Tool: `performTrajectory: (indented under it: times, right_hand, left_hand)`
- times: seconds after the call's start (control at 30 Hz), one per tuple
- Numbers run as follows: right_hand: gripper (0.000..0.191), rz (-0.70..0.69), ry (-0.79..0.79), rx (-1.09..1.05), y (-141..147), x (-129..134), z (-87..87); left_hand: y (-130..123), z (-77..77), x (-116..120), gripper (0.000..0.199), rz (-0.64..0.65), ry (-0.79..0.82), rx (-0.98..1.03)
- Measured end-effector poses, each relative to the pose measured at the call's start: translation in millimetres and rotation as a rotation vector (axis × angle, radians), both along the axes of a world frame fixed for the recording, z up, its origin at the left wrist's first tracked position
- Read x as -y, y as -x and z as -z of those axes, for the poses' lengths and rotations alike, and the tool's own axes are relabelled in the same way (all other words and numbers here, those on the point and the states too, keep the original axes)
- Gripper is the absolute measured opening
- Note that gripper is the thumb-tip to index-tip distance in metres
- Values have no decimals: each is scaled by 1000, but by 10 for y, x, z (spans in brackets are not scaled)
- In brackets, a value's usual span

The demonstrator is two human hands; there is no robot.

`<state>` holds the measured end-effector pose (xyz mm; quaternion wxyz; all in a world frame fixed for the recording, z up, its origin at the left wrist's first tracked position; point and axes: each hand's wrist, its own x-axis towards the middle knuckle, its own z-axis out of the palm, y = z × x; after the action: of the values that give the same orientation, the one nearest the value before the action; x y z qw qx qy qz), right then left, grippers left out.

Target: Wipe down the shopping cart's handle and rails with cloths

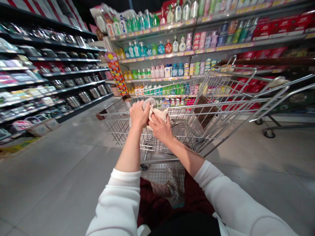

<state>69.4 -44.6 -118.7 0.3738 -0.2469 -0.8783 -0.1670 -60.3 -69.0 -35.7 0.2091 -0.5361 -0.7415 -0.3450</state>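
A metal shopping cart [172, 131] stands sideways just in front of me. My left hand [139, 114] is on its near top rail, with the fingers wrapped round a greyish cloth [149, 102]. Right beside it, my right hand [161, 127] grips a cream cloth [161, 114] at the same rail. The two hands nearly touch. Whether the grey and cream parts are one cloth or two, I cannot tell. Some of the fingers are hidden by the cloth and the hands.
Shelves of bottles and jars [152, 78] run behind the cart. Metal pots [85, 96] fill the shelves at left. A second cart with a black wheel [269, 133] stands at right. My feet [173, 186] are below the cart's near side, on grey floor tiles.
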Motion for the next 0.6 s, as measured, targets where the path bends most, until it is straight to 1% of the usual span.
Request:
performTrajectory:
  times: [0.1, 0.2, 0.27, 0.33, 0.4, 0.47, 0.53, 0.6]
  right_hand:
    - [41, -42, 0, 148, 50, -21, 347]
    - [45, -106, 2, 231, 38, -28, 654]
    - [44, -157, 24, 247, 7, -10, 791]
    - [38, -205, 61, 247, -41, 36, 841]
    - [34, -216, 92, 199, -122, 103, 778]
    - [32, -159, 109, 59, -260, 169, 586]
    - [31, -45, 102, -144, -470, 191, 276]
    - [32, 81, 46, -317, -732, 135, -104]
  left_hand:
    - [1, -6, -1, 33, -5, 11, 3]
    - [-5, -11, -2, 32, -26, 34, -5]
    - [-7, -11, -4, 32, -32, 42, -19]
    - [-7, -6, -5, 32, -28, 36, -31]
    - [-4, 3, -7, 32, -15, 26, -31]
    - [-2, 13, -9, 33, -4, 8, -22]
    - [-3, 24, -11, 32, -2, -14, -16]
    - [-6, 34, -12, 31, -6, -31, -17]
